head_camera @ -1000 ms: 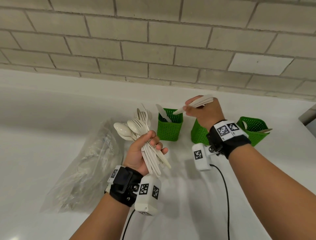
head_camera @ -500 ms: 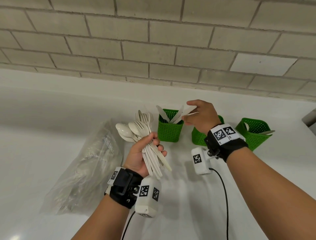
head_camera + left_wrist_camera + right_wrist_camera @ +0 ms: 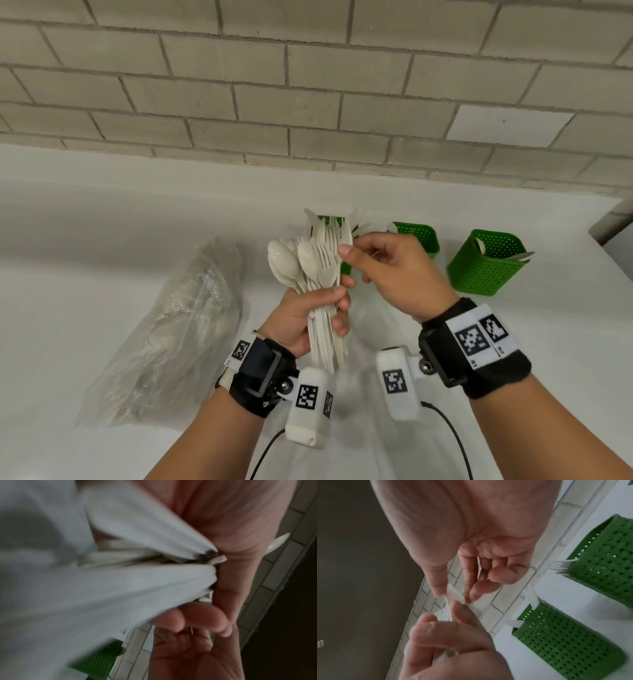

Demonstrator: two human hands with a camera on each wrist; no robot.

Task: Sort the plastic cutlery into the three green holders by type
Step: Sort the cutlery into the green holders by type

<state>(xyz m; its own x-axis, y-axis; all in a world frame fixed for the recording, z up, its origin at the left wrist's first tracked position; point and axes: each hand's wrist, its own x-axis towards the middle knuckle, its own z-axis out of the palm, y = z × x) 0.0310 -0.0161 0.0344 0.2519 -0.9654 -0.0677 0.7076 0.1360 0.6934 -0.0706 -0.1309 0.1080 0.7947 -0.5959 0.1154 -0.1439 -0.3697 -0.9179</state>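
My left hand (image 3: 334, 303) grips a bundle of white plastic cutlery (image 3: 308, 263) upright over the counter, spoon bowls and fork tines on top. My right hand (image 3: 350, 256) has reached the bundle's right side, thumb and forefinger pinching a white knife (image 3: 346, 236) there; the right wrist view shows that pinched white piece (image 3: 453, 593). Three green holders stand behind. The left holder (image 3: 330, 220), mostly hidden by the bundle, holds knives (image 3: 532, 599). The middle holder (image 3: 419, 236) holds forks (image 3: 559, 564). The right holder (image 3: 486, 265) holds a spoon.
A crumpled clear plastic bag (image 3: 178, 325) lies on the white counter (image 3: 85, 240) to the left of my hands. A brick wall (image 3: 308, 102) closes the back. The counter ends at a corner at the far right (image 3: 609, 222).
My right hand let go of a knife at the left holder, then came back to the bundle and now pinches another piece. The left hand lifted the bundle slightly.
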